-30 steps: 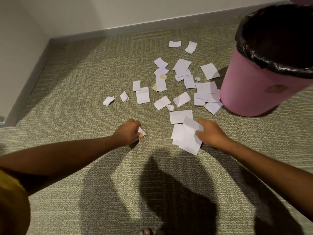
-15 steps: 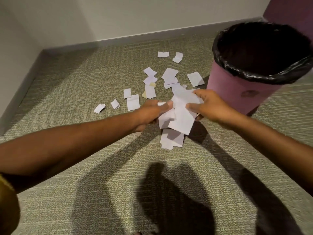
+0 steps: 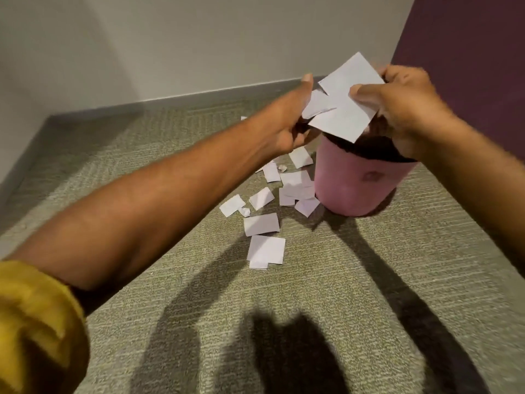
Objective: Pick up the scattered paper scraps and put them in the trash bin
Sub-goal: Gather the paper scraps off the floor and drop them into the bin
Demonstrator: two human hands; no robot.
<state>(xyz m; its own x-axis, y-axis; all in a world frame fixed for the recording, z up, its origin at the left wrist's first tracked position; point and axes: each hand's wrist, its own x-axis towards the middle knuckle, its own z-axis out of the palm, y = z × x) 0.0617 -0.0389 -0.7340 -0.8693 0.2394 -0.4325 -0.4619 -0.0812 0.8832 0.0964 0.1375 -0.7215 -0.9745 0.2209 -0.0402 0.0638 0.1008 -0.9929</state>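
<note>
Change: half a second ago both hands were low over the carpet point(image 3: 355, 280), gathering. Now the left hand point(image 3: 285, 125) and right hand point(image 3: 403, 106) are raised together above the bin point(image 3: 355, 186).
Left hand: fingers curled round the smaller pieces at the bundle's left edge, thumb sticking up.
Right hand: thumb and fingers pinch the big sheets of the bundle point(image 3: 345, 105) from the right.
Bundle: in the air over the bin's black-lined mouth (not yet let go).
Loose scraps point(image 3: 261, 224): many are still on the carpet, from just beside the bin's base out toward the person.
Meaning: this handful looks ready to drop. Opening both grips should land it inside, though a light sheet could drift past the rim.
Left to do: most of the pile, so probably several more handfuls.
</note>
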